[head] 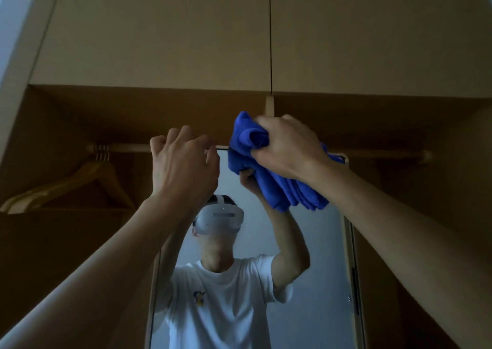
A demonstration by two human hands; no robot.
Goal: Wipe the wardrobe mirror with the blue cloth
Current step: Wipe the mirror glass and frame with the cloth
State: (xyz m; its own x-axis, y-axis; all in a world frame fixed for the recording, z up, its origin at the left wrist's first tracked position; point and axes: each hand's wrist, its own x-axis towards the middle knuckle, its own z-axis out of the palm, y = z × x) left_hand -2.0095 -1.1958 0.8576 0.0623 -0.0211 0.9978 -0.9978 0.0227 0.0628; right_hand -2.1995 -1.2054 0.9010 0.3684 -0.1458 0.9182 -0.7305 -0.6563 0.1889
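Far left: wooden hangers (80, 183) on the rail (127, 147) inside the open wardrobe (159, 42), not part of the job.

Left hand (183, 162): raised, fingers curled over the top edge of the mirror (314, 242) near its left corner; it looks like a steadying grip. The fingertips are hidden behind the edge.

Mirror: tall narrow panel, centre frame, reflecting a person in a headset and white T-shirt. Judgement: rigid, smooth, breakable glass, and a panel that probably swings or slides, so hold it by the frame edge as now. Bare fingers on the face would leave prints.

Blue cloth (277, 189): bunched at the mirror's top edge, upper folds against the rail area, lower folds hanging over the glass. Judgement: soft, light, limp, no risk of scratching. Best held as a wad in the palm with a flat pad facing the glass; trailing folds may drag or slip loose.

Right hand (287, 149): fingers and thumb closed round the cloth wad and holding it at the top of the mirror.
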